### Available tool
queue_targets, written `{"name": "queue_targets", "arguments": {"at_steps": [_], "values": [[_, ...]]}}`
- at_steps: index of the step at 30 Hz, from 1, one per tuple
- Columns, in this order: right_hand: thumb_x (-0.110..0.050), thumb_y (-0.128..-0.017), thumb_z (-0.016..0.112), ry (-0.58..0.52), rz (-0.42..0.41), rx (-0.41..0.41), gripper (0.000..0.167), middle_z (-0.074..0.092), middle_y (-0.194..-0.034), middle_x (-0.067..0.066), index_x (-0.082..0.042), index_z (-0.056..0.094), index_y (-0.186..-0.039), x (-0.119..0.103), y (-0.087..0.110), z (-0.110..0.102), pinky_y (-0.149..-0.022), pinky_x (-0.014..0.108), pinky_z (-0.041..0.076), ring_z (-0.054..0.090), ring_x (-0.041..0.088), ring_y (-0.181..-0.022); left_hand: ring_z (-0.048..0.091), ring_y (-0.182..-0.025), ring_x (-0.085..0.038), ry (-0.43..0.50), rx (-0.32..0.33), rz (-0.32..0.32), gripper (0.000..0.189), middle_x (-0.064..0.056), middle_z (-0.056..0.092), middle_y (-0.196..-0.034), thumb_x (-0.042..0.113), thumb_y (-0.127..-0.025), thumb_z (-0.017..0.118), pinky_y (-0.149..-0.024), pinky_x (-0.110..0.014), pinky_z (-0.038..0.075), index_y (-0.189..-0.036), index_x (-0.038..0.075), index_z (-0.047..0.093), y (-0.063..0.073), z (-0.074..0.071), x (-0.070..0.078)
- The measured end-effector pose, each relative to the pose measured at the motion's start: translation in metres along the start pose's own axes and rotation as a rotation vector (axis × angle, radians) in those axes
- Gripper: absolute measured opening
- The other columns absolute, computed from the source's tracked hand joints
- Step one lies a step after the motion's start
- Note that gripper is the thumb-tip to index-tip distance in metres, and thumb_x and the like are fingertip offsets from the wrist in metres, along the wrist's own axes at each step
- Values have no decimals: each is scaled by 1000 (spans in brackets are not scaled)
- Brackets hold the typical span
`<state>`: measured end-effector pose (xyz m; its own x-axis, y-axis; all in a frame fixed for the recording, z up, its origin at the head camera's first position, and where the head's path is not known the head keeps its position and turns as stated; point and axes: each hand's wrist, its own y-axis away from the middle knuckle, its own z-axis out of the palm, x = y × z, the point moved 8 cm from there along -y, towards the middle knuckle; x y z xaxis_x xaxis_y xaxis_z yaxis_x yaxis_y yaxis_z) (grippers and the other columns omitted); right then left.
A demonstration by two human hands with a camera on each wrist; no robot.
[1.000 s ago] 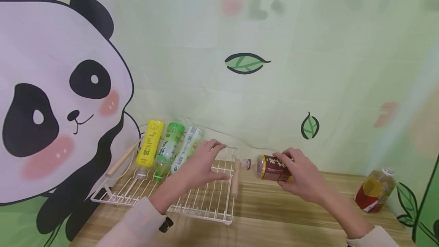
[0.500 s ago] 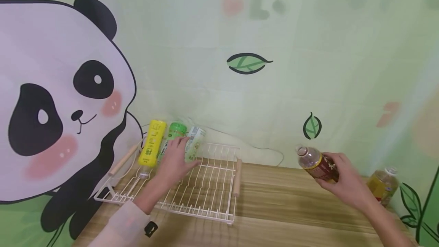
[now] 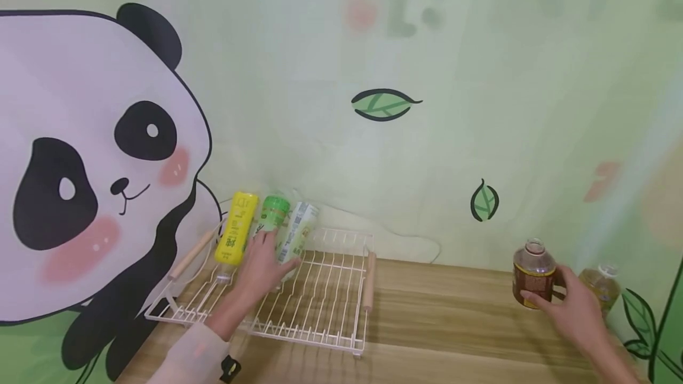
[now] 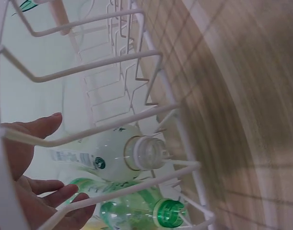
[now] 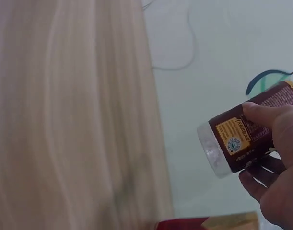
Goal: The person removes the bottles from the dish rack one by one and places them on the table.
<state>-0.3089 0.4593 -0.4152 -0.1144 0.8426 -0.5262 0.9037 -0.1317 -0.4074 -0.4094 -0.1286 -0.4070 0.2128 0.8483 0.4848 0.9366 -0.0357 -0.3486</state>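
My right hand point(image 3: 577, 307) grips a plastic drink bottle point(image 3: 533, 271) with a dark maroon label, fingers and thumb around its sides. The bottle stands upright, capless neck up, at the right; its base point(image 5: 216, 151) shows in the right wrist view. My left hand point(image 3: 261, 268) is over the white wire rack point(image 3: 364, 330), fingers loosely bent, beside a green-capped bottle point(image 4: 136, 208) and a pale white-green bottle point(image 4: 112, 151). Both lie neck-down on the rack, with a yellow bottle point(image 3: 237, 230) on their left. The left hand partly covers the green bottle.
Behind my right hand stands another bottle point(image 3: 603, 283) with a yellow and red label, partly hidden. The rack has wooden handles point(image 3: 369, 282) at its sides. A thin cable point(image 3: 421, 234) runs along the panda-printed backdrop. Wooden table point(image 3: 443, 319) extends right of the rack.
My right hand has carried the maroon-label bottle from the rack's right edge rightward and turned it from lying sideways to upright. My left hand has moved left toward the green bottle.
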Motion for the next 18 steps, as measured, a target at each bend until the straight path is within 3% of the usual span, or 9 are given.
{"name": "queue_targets", "arguments": {"at_steps": [3, 6, 12, 18], "values": [[-38, -91, 86, 50, 24, 18, 82, 64, -119, 38, 13, 46, -142, 12, 3, 0, -67, 51, 60, 66, 48, -97, 57, -111, -38, 8, 4, -6, 94, -27, 53, -141, 32, -86, 90, -88, -50, 56, -157, -5, 41, 3, 4, -5], [-40, -92, 85, 76, 57, 17, 81, 66, -113, 38, 14, 47, -138, 23, 4, 1, -62, 42, 53, 68, 42, -87, 58, -111, -38, 20, 3, -13, 93, -28, 52, -139, 30, -87, 90, -88, -50, 57, -156, -7, 40, 4, 9, -9], [-47, -91, 83, 78, 118, -7, 89, 67, -109, 39, 14, 42, -142, 41, 5, 8, -67, 58, 56, 68, 48, -89, 57, -115, -38, 43, -10, -49, 93, -28, 50, -142, 28, -87, 90, -92, -51, 56, -157, -8, 39, 6, 15, -12], [-50, -93, 80, 81, 177, -32, 95, 56, -128, 48, 14, 36, -148, 55, 10, 13, -81, 73, 50, 55, 68, -111, 60, -107, -35, 20, 4, -17, 91, -27, 58, -132, 33, -86, 90, -88, -48, 58, -152, -9, 43, 2, 18, -7]]}}
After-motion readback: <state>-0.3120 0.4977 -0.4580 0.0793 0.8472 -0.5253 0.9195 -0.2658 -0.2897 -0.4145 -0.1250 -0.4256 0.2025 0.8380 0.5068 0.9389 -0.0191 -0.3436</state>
